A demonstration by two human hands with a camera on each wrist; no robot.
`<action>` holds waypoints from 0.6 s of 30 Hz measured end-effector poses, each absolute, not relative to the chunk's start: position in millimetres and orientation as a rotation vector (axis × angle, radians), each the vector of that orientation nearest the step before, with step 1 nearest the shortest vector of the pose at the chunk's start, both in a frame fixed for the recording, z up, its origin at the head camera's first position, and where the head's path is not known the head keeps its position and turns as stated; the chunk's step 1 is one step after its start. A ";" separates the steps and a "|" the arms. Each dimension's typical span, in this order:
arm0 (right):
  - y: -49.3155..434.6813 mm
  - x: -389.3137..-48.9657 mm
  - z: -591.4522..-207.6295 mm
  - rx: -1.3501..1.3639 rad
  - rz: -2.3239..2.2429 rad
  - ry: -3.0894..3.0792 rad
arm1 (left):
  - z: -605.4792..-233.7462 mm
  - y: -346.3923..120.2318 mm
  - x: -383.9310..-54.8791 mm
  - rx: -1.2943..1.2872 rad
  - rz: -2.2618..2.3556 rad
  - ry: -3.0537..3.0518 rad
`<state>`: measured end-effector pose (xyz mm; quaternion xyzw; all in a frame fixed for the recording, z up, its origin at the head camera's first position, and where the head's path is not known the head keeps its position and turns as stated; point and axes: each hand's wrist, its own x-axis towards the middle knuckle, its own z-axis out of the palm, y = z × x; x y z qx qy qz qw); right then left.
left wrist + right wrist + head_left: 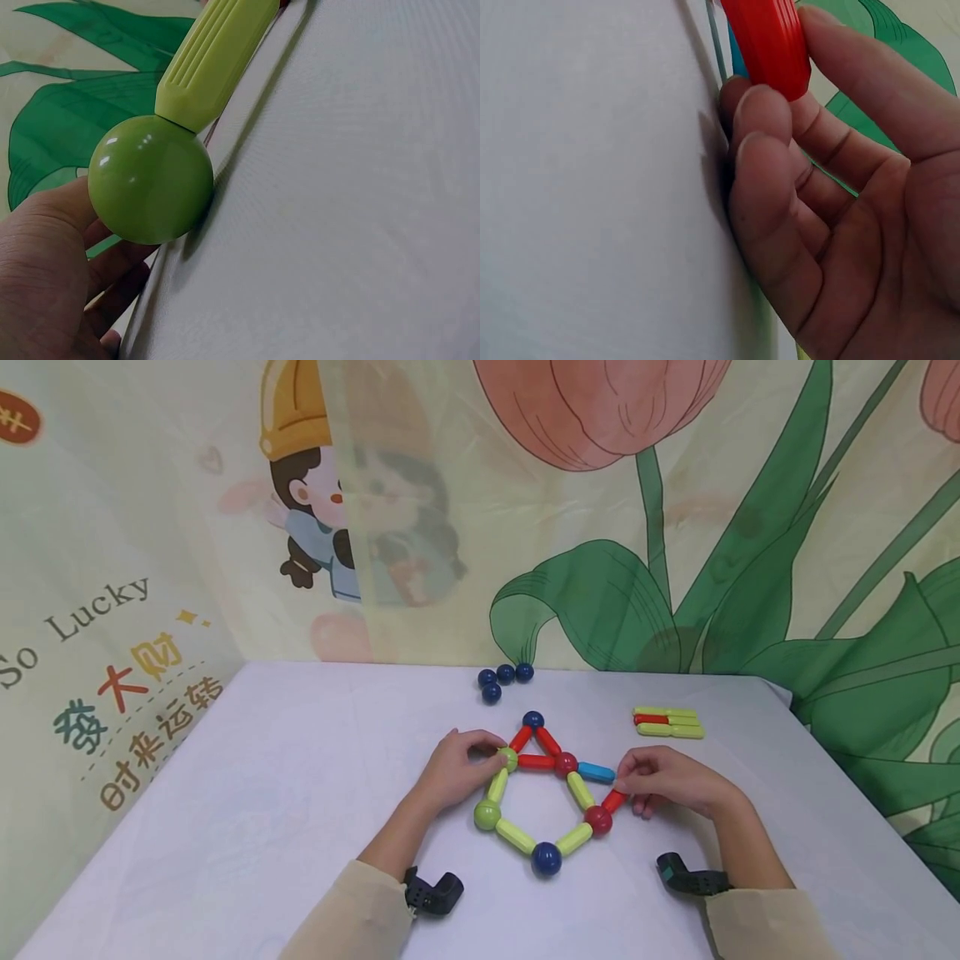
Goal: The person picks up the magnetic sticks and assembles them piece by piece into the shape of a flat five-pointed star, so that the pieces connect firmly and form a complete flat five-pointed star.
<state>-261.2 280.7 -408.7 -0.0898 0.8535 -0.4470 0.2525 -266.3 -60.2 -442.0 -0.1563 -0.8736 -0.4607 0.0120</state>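
Observation:
A figure of rods and balls lies on the white table, a triangle joined to a larger ring. My left hand pinches the upper green ball at the triangle's left corner. Below it sits a larger-looking green ball, joined by a yellow-green rod. My right hand pinches the free end of a red rod, whose other end meets the lower red ball. A blue rod runs from the upper red ball toward my right fingertips. Dark blue balls form the top corner and bottom corner.
Several loose dark blue balls lie at the table's back edge. Yellow-green rods and a red one are grouped at the back right. Behind the table hangs a printed cloth. Each wrist wears a black camera band.

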 end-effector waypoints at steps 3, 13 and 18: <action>277.8 -261.8 -406.8 -0.244 -1.169 2.351 | -442.4 -60.3 -266.9 -0.486 -1.430 -2.725; 276.5 -260.0 -405.8 -0.200 -1.106 2.419 | -441.2 -60.9 -266.6 -0.501 -1.437 -2.727; 276.0 -261.3 -403.1 -0.174 -1.079 2.493 | -440.5 -61.1 -266.2 -0.494 -1.431 -2.734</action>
